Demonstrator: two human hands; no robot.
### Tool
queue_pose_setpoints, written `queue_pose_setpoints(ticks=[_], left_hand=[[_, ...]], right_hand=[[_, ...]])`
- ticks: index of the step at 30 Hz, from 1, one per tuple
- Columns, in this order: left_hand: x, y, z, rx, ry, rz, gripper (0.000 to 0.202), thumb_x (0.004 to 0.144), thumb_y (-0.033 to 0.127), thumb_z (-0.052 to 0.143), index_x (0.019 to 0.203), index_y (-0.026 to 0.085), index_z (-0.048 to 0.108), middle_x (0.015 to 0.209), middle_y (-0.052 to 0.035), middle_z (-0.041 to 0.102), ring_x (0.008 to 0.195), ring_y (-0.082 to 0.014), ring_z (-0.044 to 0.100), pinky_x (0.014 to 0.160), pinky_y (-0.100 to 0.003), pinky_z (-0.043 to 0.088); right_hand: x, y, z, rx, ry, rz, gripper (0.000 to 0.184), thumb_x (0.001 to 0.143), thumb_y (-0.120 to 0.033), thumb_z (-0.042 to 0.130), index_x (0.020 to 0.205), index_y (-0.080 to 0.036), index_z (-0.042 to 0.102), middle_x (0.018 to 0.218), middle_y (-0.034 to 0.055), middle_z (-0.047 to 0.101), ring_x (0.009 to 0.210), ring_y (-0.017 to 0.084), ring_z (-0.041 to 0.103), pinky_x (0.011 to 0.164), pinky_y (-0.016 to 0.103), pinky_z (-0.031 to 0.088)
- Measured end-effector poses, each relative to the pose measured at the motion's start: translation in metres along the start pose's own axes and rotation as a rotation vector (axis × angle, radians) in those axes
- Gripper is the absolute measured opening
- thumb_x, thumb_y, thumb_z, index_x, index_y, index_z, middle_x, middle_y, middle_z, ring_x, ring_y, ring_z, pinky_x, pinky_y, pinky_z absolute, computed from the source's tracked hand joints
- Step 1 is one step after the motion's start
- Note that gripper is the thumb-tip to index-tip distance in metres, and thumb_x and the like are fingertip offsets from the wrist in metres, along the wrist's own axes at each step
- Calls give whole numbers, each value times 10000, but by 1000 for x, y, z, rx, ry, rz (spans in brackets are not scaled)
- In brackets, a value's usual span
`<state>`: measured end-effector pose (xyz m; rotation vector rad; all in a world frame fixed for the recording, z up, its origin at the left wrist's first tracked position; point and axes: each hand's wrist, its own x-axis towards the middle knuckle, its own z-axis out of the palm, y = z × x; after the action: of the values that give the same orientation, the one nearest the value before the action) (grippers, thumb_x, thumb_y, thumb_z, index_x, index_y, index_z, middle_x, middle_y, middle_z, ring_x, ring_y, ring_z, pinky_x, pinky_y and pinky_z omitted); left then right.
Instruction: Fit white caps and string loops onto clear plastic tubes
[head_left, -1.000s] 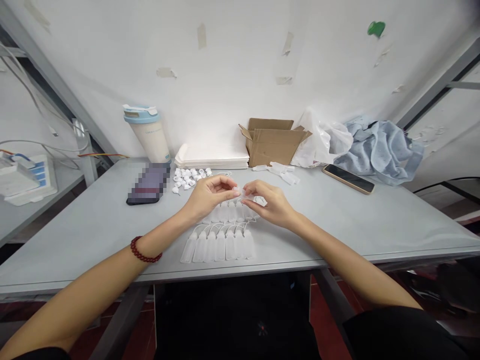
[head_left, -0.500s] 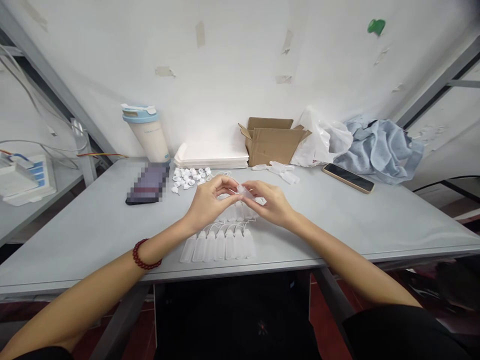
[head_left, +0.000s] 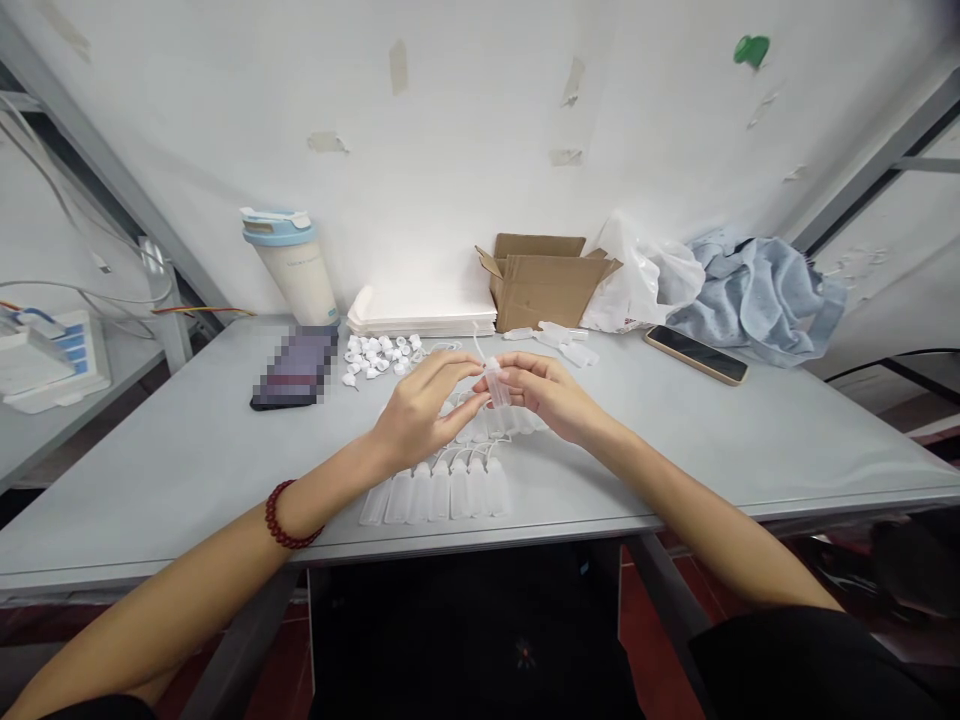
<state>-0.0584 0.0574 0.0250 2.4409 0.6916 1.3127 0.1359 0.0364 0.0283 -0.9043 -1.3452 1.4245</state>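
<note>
My right hand (head_left: 551,395) grips a small translucent squeeze bottle (head_left: 498,384) around its body. The bottle is nearly upright, with a white cap and a thin tube pointing up from its top. My left hand (head_left: 431,405) is beside the bottle, thumb and fingers apart, fingertips close to its neck; whether they touch it I cannot tell. Under my hands lie more such bottles, partly hidden. Nearer the table edge, a row of capped bottles (head_left: 440,495) lies side by side, their thin tubes bent over.
White caps (head_left: 381,355) are heaped behind my left hand. Uncapped bottles (head_left: 559,340) lie before an open cardboard box (head_left: 551,290). White stacked sheets or trays (head_left: 424,312), a tumbler (head_left: 296,275), a pixelated dark item (head_left: 296,370), a phone (head_left: 696,356), a plastic bag (head_left: 641,280) and blue cloth (head_left: 757,295) stand around.
The bottle has turned from lying between both hands' fingertips to upright in my right hand, its tube now showing. My left fingers have spread apart from their pinch.
</note>
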Motion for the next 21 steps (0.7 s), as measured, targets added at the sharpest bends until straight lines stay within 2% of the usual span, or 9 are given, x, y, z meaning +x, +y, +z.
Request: queue_pose_setpoints(ticks=[3, 5, 8, 12, 16, 21], left_hand=[[1, -3, 1, 82, -43, 145, 345, 829, 292, 674, 1156, 209, 602, 1201, -134, 619, 1142, -276, 565, 1003, -436, 434], [1, -5, 3, 114, -62, 228, 423, 827, 303, 682, 1216, 191, 558, 1217, -150, 605, 1162, -289, 554, 995, -468, 445], [1, -7, 5, 153, -51, 311, 445, 842, 286, 668, 1243, 163, 517, 1205, -165, 604, 1150, -296, 556, 960, -504, 468], [1, -5, 6, 193, -59, 341, 418, 855, 281, 648, 1233, 175, 504, 1174, -150, 610, 1126, -293, 556, 934, -515, 477], [-1, 2, 5, 193, -118, 346, 376, 851, 293, 650, 1183, 162, 533, 1138, -148, 615, 1085, -288, 545, 908, -493, 483], [-6, 16, 7, 89, -241, 323, 344, 842, 335, 668, 1102, 135, 567, 1073, -137, 619, 1028, -261, 518, 892, -440, 487]], right_hand=[[1, -2, 1, 86, -38, 42, 150, 802, -278, 635, 916, -180, 634, 861, 62, 742, 826, 191, 705, 781, 349, 550], [1, -3, 1, 121, -61, 59, 157, 806, -263, 622, 934, -173, 637, 883, 68, 741, 832, 192, 706, 773, 336, 547], [1, -1, 0, 152, -86, 71, 172, 808, -235, 603, 958, -158, 639, 905, 80, 738, 832, 190, 707, 777, 324, 539], [1, 1, -2, 134, -139, 68, 189, 802, -219, 586, 967, -146, 644, 876, 83, 737, 821, 191, 704, 778, 330, 539], [-2, -6, -8, -34, -233, 106, 166, 816, -249, 585, 895, -127, 664, 867, 87, 730, 772, 168, 688, 704, 291, 545], [-7, -26, -21, -351, -474, 342, 263, 813, -376, 645, 876, -121, 655, 801, 70, 711, 652, 145, 676, 467, 198, 468]])
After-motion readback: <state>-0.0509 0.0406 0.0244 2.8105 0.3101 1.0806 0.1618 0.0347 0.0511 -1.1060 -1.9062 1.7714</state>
